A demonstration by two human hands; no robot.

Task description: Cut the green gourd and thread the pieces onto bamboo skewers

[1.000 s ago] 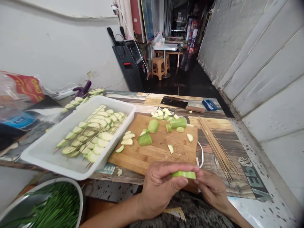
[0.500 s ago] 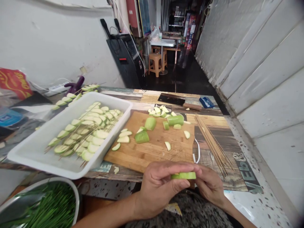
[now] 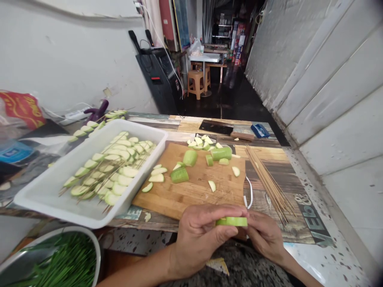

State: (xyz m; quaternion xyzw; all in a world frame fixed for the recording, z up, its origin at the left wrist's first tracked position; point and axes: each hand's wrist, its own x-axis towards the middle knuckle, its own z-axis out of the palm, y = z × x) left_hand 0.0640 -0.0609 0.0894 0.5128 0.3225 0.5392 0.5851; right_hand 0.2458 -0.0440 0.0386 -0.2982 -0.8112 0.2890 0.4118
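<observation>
My left hand (image 3: 199, 235) is closed around a green zucchini slice (image 3: 231, 221), held flat between fingers and thumb over the table's near edge. At the slice's right end, my right hand (image 3: 266, 231) has its fingers pinched together; whatever they hold is hidden. Beyond both hands lies a wooden cutting board (image 3: 191, 197) with zucchini chunks (image 3: 179, 174) and loose slices (image 3: 212, 185). Thin wooden skewers (image 3: 267, 183) lie in a bundle to the right. A white tray (image 3: 44, 195) on the left holds skewered zucchini slices (image 3: 119, 159).
A cleaver (image 3: 217, 127) and a blue box (image 3: 260, 130) lie behind the board. Purple eggplants (image 3: 97, 112) and more skewered slices (image 3: 85, 129) are behind the tray. A metal bowl (image 3: 97, 247) of green chives (image 3: 62, 259) stands lower left. White walls flank the table.
The view has shifted slightly, so the tray and board appear a little lower and to the right. Both hands keep nearly the same hold around the zucchini slice.
</observation>
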